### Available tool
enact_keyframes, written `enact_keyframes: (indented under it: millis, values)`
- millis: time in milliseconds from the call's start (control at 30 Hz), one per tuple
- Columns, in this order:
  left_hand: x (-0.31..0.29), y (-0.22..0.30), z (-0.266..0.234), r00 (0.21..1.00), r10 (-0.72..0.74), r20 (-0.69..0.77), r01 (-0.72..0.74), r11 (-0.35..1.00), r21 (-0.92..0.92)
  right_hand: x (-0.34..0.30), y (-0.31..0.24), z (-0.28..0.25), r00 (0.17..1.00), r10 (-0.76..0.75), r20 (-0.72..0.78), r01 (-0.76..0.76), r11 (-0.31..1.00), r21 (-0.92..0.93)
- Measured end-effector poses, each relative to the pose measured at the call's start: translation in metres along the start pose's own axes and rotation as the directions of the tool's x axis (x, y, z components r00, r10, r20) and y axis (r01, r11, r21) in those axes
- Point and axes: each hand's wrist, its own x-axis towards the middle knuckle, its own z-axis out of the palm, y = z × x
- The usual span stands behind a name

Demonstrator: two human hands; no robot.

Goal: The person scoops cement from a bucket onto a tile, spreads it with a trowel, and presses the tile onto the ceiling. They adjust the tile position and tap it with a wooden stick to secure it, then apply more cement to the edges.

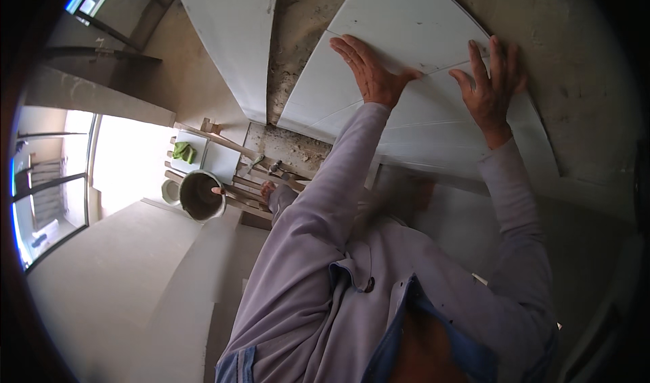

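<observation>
My left hand [376, 78] lies against a large white tile [318, 85] on the wall, its fingers stretched and its thumb out to the side. To its right, my right hand [489, 95] has its fingers spread over the white tile surface close to the outer edge, where bare wall begins. Neither hand holds anything. Thin joint lines run between the tiles, one of them passing between my two hands. An upper white tile [413, 17] reaches up to the top of the view.
Rough bare wall [298, 38] shows between these tiles and another white panel [233, 38]. Below left, a wooden plank platform [237, 195] bears a bucket [202, 197], a green cloth [183, 152] on a white tile, and small tools [274, 167]. A bright window opening lies farther left.
</observation>
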Motion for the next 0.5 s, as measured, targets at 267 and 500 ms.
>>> enact_keyframes:
  millis: [267, 500]
  values:
    - [-0.012, 0.004, 0.018, 0.998, 0.058, 0.001, -0.058, 0.997, 0.049, 0.005, 0.005, 0.011, 0.997, 0.052, -0.061, -0.05, 0.998, 0.033]
    - [-0.011, -0.002, 0.015, 0.994, 0.105, 0.001, -0.105, 0.993, 0.058, 0.003, 0.006, 0.015, 0.994, 0.029, -0.105, -0.027, 0.999, 0.027]
